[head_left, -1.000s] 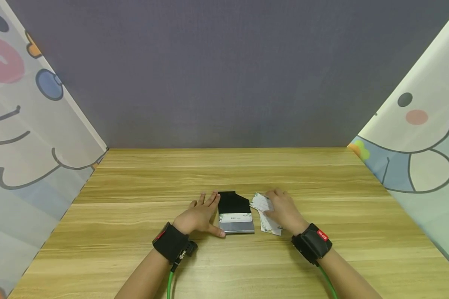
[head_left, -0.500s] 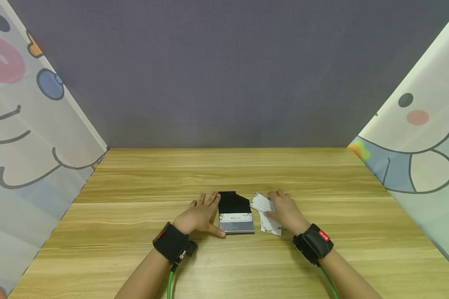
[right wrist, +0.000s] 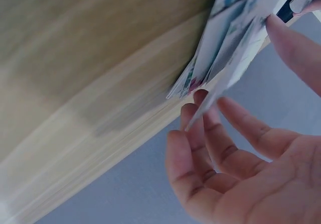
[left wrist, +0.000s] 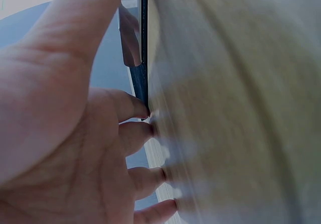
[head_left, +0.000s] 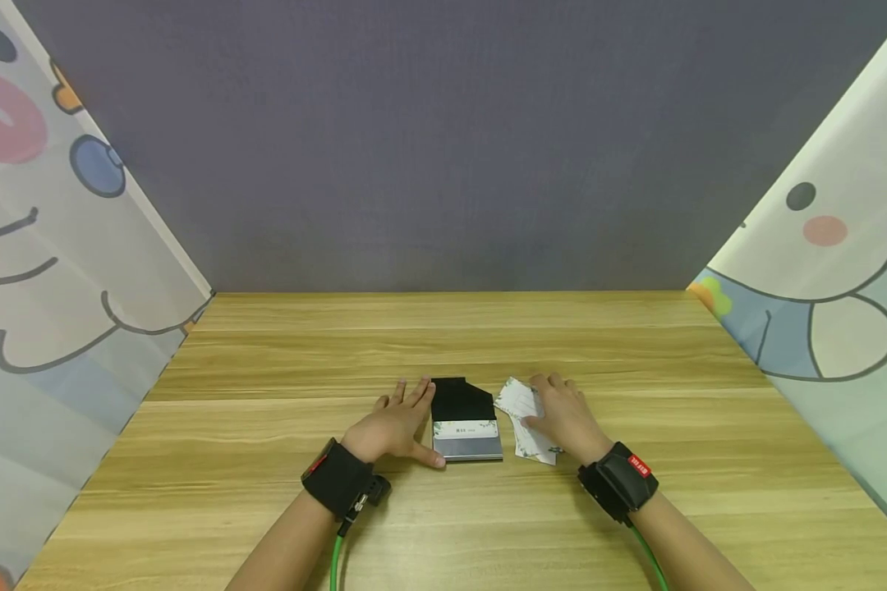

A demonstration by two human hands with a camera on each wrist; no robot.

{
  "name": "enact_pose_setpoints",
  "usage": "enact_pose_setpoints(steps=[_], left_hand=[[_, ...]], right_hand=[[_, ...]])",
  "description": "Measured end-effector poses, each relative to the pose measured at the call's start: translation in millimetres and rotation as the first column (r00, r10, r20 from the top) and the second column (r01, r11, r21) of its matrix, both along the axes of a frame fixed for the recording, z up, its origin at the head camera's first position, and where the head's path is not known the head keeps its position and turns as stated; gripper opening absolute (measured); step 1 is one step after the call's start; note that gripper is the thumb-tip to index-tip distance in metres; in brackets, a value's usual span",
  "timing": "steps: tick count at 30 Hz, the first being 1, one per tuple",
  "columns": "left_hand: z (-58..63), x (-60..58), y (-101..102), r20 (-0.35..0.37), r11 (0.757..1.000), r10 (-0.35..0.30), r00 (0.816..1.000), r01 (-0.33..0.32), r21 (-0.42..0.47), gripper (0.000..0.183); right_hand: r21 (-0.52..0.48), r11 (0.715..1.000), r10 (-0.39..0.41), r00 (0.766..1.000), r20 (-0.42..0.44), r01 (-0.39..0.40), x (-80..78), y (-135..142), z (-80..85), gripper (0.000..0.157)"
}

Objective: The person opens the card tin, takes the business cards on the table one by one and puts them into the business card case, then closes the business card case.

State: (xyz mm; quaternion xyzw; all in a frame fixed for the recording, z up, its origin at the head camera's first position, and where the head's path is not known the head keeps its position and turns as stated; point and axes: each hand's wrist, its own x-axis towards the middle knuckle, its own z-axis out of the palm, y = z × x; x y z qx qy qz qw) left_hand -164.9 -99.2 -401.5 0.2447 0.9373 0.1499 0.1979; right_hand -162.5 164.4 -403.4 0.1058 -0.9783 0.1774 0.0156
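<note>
A flip-top business card case (head_left: pixel 467 449) lies with its black lid folded back in the head view, a white card (head_left: pixel 466 430) showing in its pocket. My left hand (head_left: pixel 390 428) spreads its fingers along the case's left side, the thumb at the near corner and the fingertips beside the lid. To the right, several loose white business cards (head_left: pixel 534 439) with leafy prints lie fanned on the table. My right hand (head_left: pixel 564 417) holds the top card (right wrist: pixel 228 78) by its edges between thumb and fingers. In the right wrist view that card tilts up from the others.
The wooden table (head_left: pixel 303 353) reaches back to a dark grey panel (head_left: pixel 443 148). Cartoon-printed sheets (head_left: pixel 820 246) stand at both sides. Each wrist wears a black band (head_left: pixel 618 483) with a green cable.
The far edge of the top card has risen slightly under my right hand, whose fingers have shifted a little. My left hand and the case have stayed put.
</note>
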Motion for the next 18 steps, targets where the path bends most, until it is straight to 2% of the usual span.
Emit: enact_pose_setpoints(steps=[8, 15, 18], left_hand=[[1.3, 0.6, -0.1, 0.001, 1.0, -0.001, 1.0, 0.001, -0.005, 0.113], [2.0, 1.1, 0.0, -0.003, 1.0, -0.004, 1.0, 0.004, -0.012, 0.112], [1.7, 0.9, -0.2, -0.005, 1.0, -0.007, 1.0, 0.007, -0.012, 0.112]], right_hand=[[-0.033, 0.999, 0.003, 0.999, -0.032, -0.004, 0.1, -0.5, 0.1, 0.056], [-0.092, 0.995, 0.018, 0.991, -0.136, -0.031, -2.0, -0.8, -1.8, 0.035], [-0.106, 0.994, 0.014, 0.986, -0.165, -0.032, -2.0, -1.4, -1.4, 0.033]])
